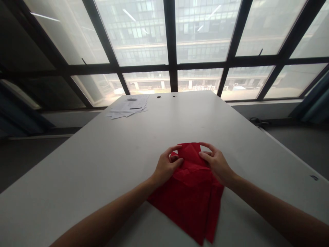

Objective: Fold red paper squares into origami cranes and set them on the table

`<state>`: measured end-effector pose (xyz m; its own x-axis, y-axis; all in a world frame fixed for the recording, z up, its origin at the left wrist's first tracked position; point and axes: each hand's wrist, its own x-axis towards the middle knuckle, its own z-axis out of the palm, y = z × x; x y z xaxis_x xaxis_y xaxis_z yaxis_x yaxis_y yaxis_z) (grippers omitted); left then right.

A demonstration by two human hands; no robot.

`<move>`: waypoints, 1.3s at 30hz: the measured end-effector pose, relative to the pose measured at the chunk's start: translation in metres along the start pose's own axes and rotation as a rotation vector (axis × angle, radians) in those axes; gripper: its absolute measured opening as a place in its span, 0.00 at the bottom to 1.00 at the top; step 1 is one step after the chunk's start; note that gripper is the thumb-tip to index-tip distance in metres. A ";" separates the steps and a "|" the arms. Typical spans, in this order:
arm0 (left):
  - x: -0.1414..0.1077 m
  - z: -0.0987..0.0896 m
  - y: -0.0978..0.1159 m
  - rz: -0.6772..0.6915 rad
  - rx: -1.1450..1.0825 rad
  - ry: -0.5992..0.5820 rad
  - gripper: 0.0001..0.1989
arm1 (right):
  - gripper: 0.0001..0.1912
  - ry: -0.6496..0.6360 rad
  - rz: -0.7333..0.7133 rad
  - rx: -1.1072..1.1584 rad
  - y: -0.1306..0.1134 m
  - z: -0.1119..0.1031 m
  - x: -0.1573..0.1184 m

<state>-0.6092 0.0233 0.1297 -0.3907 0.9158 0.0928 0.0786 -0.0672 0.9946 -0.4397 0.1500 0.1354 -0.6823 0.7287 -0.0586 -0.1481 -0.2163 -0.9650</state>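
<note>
A folded red sheet (189,195), thin paper or cloth, lies near the middle of the table with its pointed end towards me. Creases run across its upper part, and its far edge stands up a little. My left hand (168,164) is closed on the left side of that upper part, with the thumb in front and the index finger at the far edge. On the other side, my right hand (218,165) pinches the sheet's upper right, its thumb also in front and a finger along the top corner. Some fingertips are hidden behind the sheet.
Loose white papers (122,109) with a dark pen-like stick (135,108) lie at the table's far left. Two small round holes sit near the far edge of the white table (97,164). Large windows (200,31) rise behind it. A small dark mark (314,177) shows at the right edge.
</note>
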 end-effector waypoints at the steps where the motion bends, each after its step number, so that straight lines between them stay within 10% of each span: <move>1: 0.001 -0.001 -0.001 0.072 0.098 0.060 0.22 | 0.32 -0.026 0.011 -0.003 0.001 0.000 0.000; 6: -0.004 0.000 0.001 0.483 0.633 0.064 0.09 | 0.33 -0.043 0.005 -0.105 0.007 0.002 -0.003; 15: -0.009 0.003 -0.003 0.504 0.841 -0.230 0.11 | 0.32 -0.024 0.015 -0.176 0.014 0.001 0.000; 20: -0.008 0.002 -0.004 0.508 0.921 -0.197 0.13 | 0.32 -0.008 -0.005 -0.208 0.015 0.001 0.002; 28: -0.006 0.001 -0.003 0.356 0.502 -0.025 0.03 | 0.35 -0.150 -0.063 -0.246 0.016 0.002 0.001; 39: 0.003 -0.002 0.000 0.147 -0.043 0.165 0.14 | 0.34 -0.244 -0.048 -0.080 0.011 0.005 0.000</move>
<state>-0.6120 0.0252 0.1298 -0.5232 0.8179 0.2395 0.1079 -0.2152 0.9706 -0.4442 0.1443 0.1263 -0.8300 0.5563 0.0417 -0.1342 -0.1266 -0.9828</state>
